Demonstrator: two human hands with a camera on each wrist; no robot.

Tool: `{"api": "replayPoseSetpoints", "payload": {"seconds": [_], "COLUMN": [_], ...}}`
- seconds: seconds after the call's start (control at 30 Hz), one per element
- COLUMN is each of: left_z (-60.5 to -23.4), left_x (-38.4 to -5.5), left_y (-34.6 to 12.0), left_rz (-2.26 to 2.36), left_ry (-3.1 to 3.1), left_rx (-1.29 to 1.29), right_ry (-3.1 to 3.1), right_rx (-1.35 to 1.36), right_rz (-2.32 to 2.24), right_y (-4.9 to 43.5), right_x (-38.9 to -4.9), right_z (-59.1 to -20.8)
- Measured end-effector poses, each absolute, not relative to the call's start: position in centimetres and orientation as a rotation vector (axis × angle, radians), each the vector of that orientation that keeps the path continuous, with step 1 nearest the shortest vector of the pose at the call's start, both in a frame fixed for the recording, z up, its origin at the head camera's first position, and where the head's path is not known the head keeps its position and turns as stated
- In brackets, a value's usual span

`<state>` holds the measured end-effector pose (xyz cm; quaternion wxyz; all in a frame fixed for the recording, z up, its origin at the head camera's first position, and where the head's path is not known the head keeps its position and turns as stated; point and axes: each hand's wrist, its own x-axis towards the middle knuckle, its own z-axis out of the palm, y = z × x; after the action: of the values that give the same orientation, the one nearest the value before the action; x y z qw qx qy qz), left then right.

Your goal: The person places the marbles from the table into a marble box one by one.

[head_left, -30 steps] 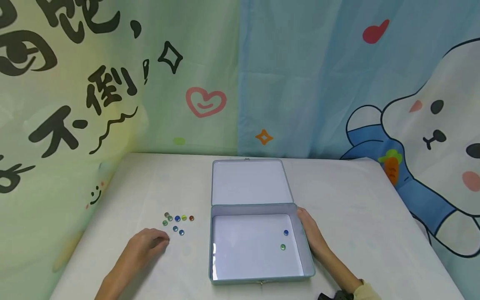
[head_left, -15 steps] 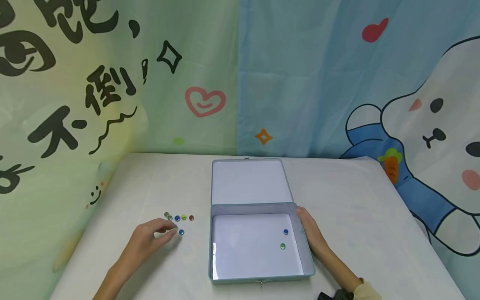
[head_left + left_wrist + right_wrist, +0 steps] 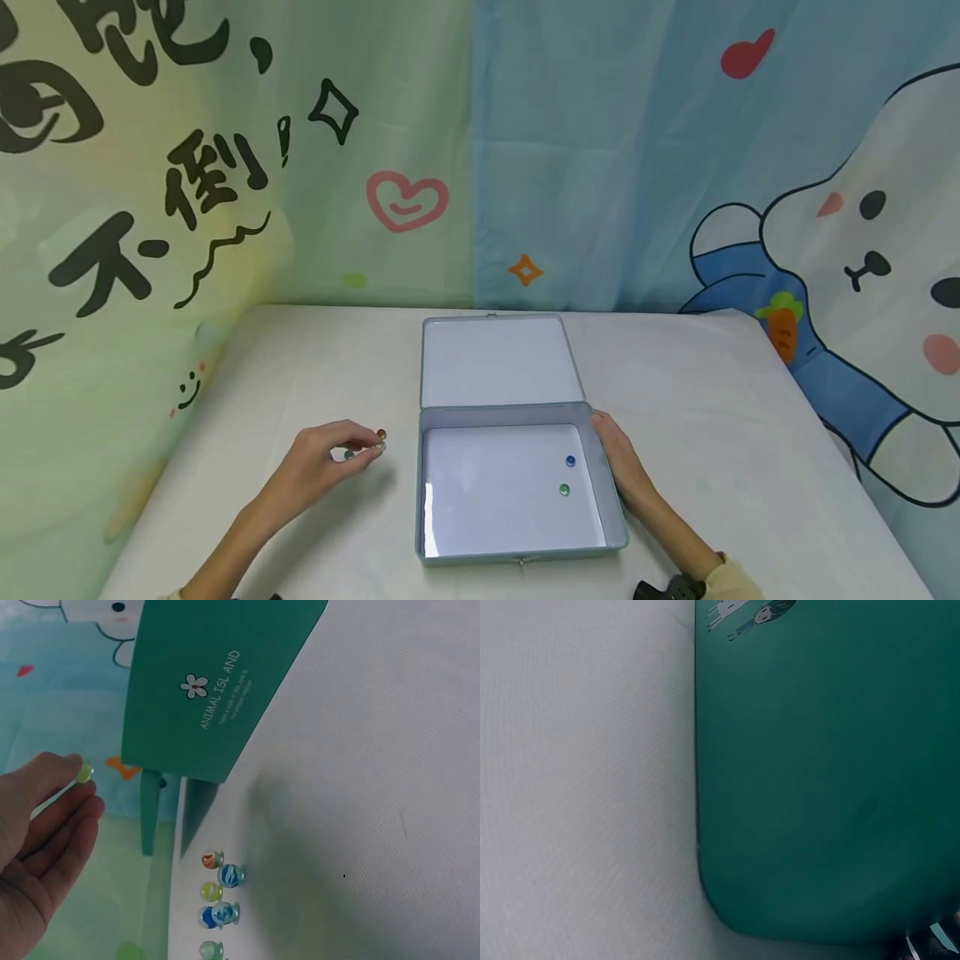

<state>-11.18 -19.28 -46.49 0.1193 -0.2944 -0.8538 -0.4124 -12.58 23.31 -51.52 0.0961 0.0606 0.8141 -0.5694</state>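
In the left wrist view, my left hand (image 3: 333, 454) pinches a yellow-green glass marble (image 3: 85, 774) between thumb and index fingertip, raised over the table. Below it lie several loose marbles, among them an orange one (image 3: 212, 859), a yellow one (image 3: 211, 892) and a blue one (image 3: 231, 875). From the head view most of these are hidden by the hand. My right hand (image 3: 622, 458) rests against the right outer wall of the green tin box (image 3: 521, 557), fingertips near its back corner. Inside the box sit a blue marble (image 3: 571, 461) and a green marble (image 3: 565, 490).
The box lid (image 3: 501, 362) lies hinged open toward the back. A white cloth covers the table (image 3: 315, 358), and a printed curtain (image 3: 562, 167) hangs behind and to the left. A dark device (image 3: 671, 587) sits at the right wrist.
My left hand has moved right and away from me, from the marbles' near left side to beside the orange marble, and lifted a marble. The right hand stays at the box.
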Motion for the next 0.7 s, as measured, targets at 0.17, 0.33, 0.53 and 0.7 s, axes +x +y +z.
{"api": "replayPoseSetpoints", "payload": {"seconds": [0.17, 0.33, 0.53, 0.7], "left_z": [-46.4, -45.7, -44.0, -41.3], "left_x": [-11.2, -11.6, -12.6, -13.7], "left_y": [-19.0, -18.1, -16.0, -13.3], "left_rz": [-1.218, -1.246, -1.258, -1.210], "left_ry": [-2.488, -2.515, -2.577, -2.604], "left_rx": [-0.891, -0.945, -1.096, -1.308], "right_ry": [2.407, 2.403, 2.415, 2.416], "right_rx": [0.188, 0.205, 0.197, 0.175], "right_rz": [-1.683, -1.689, -1.678, -1.666], "right_y": [23.2, 23.3, 23.4, 23.5], "right_x": [-12.5, -12.4, -12.3, -12.4], "right_z": [-51.4, -51.5, -51.6, -51.5]}}
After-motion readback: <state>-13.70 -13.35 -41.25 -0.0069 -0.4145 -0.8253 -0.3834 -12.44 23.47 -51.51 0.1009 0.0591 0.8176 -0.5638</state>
